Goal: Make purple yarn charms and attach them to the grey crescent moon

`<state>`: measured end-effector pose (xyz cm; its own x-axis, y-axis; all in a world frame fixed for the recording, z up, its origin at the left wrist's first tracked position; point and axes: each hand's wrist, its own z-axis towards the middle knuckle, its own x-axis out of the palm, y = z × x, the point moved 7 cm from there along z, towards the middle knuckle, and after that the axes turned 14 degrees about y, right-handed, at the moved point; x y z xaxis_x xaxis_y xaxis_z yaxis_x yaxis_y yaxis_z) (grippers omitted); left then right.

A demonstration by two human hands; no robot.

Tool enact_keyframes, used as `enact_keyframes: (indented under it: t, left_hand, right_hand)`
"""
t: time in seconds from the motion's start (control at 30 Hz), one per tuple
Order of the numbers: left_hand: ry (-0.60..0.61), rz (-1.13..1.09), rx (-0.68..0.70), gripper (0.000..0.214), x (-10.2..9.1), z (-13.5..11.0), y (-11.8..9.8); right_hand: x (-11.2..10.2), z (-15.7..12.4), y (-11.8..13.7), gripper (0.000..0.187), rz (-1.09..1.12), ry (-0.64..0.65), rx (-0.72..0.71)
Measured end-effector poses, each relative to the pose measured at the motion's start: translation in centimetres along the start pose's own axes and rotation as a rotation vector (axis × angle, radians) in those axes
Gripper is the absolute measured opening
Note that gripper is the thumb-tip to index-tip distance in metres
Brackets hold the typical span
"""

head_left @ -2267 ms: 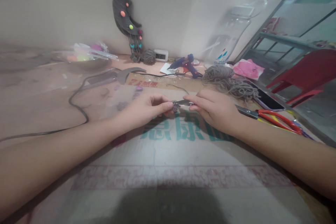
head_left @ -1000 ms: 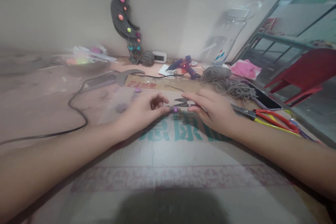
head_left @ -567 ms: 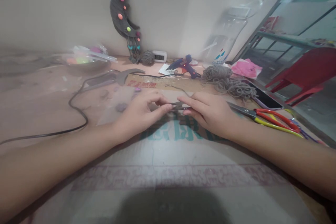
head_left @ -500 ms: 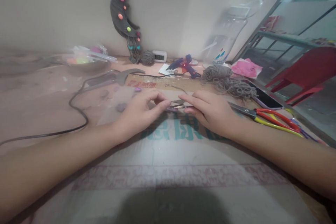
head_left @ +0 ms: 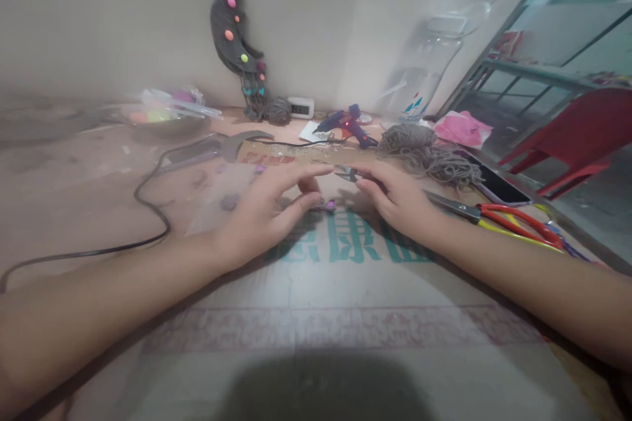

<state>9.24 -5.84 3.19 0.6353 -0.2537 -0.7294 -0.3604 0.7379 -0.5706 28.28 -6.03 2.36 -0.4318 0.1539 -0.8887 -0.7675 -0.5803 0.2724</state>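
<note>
My left hand (head_left: 269, 210) is over the board left of the middle, its index finger stretched out and its thumb and a bent finger together at a small purple and grey piece (head_left: 326, 204). What the piece is exactly is too small to make out. My right hand (head_left: 397, 200) is closed around small scissors (head_left: 347, 173); their pointed blades stick out towards my left index finger, and the handles are hidden in the palm. Both hands are above a pale board (head_left: 316, 289) with green lettering. More small purple pieces (head_left: 230, 201) lie left of my left hand.
Large scissors (head_left: 513, 220) with red and yellow handles lie beside my right forearm. Behind are grey yarn (head_left: 429, 154), a phone (head_left: 494, 181), a glue gun (head_left: 348, 125), a water bottle (head_left: 422, 72) and a moon-shaped decoration (head_left: 234, 33). A black cable (head_left: 148, 204) runs along the left.
My hands have drawn slightly apart. The left index finger has lifted and straightened away from the thumb. The small scissors have moved up and right, away from the purple piece.
</note>
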Motion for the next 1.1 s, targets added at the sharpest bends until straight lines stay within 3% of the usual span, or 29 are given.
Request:
enact_keyframes:
  t: [0.13,0.33,0.47,0.7,0.97,1.03,1.1]
  left_hand:
    - [0.052,0.041,-0.154,0.030,0.4,0.4,1.8]
    - [0.202,0.269,0.006,0.033,2.0,0.5,1.0]
    - [0.243,0.321,0.002,0.027,2.6,0.4,1.4]
    - [0.194,0.161,-0.104,0.025,1.7,0.7,2.0]
    - [0.130,-0.099,-0.116,0.022,1.2,0.3,0.9]
    - [0.142,-0.095,-0.107,0.022,1.4,0.3,0.8]
    - [0.157,-0.089,-0.109,0.022,1.6,0.2,1.0]
  right_hand:
    - [0.2,0.1,-0.9,0.037,0.010,-0.011,0.027]
    - [1.2,0.3,-1.7,0.043,0.048,0.069,0.020]
    - [1.6,0.4,-1.4,0.044,0.050,0.119,0.015]
    - [0.7,0.2,0.3,0.045,-0.052,0.117,-0.080]
    - [2.1,0.3,3.0,0.065,0.067,0.274,-0.143]
    - [2.5,0.4,3.1,0.061,0.117,0.311,-0.135]
    - [2.7,0.5,3.2,0.042,0.163,0.337,-0.154]
